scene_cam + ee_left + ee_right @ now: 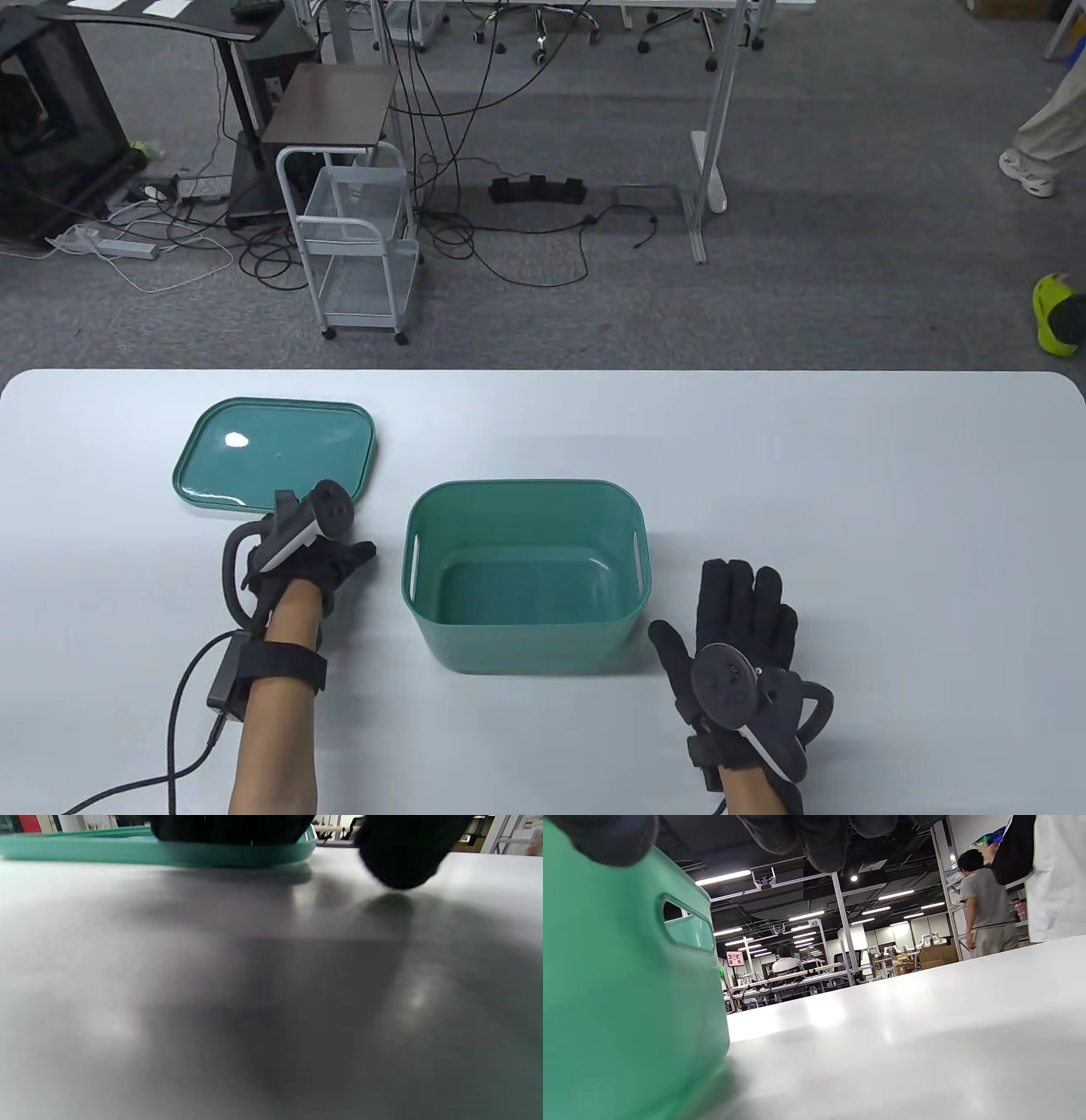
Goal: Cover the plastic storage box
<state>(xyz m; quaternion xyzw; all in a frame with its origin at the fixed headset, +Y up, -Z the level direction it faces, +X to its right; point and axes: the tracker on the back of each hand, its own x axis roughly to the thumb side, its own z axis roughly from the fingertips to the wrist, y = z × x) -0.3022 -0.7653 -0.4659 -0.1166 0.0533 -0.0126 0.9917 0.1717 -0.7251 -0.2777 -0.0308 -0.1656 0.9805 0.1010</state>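
Table view: open-topped green plastic storage box [526,577] is sitting mid-worktop [848,475], its flat green plastic lid [276,454] lying apart to the left. Left hand [310,560] is reaching the lid's near edge, grip unclear. Right hand [738,649] is resting flat, fingers spread, beside the box.

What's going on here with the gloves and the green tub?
A person in sensor gloves is about to put a lid on a plastic box. The green storage box stands open on the white table. Its lid lies flat on the table to the left, apart from the box. The left hand is at the lid's near edge, though a firm grip isn't visible yet. The right hand lies flat and spread beside the box, holding nothing.
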